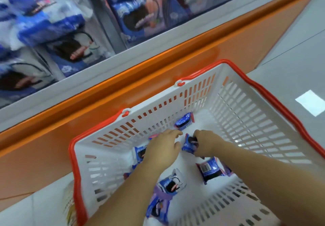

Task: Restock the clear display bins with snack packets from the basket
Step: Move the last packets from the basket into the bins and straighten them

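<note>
A white slotted basket with a red rim sits on the floor below the display. Several blue snack packets lie on its bottom. Both my hands reach down into it. My right hand grips one blue packet near the basket's middle. My left hand hovers beside it with curved fingers, palm down, over another packet; whether it holds anything is hidden. More packets lie at the far wall, near my forearms and to the right. The clear display bins above hold similar packets.
An orange and grey shelf base runs diagonally between the bins and the basket. Grey tiled floor lies to the right, with a bright reflection on it. The bins on the left are blurred.
</note>
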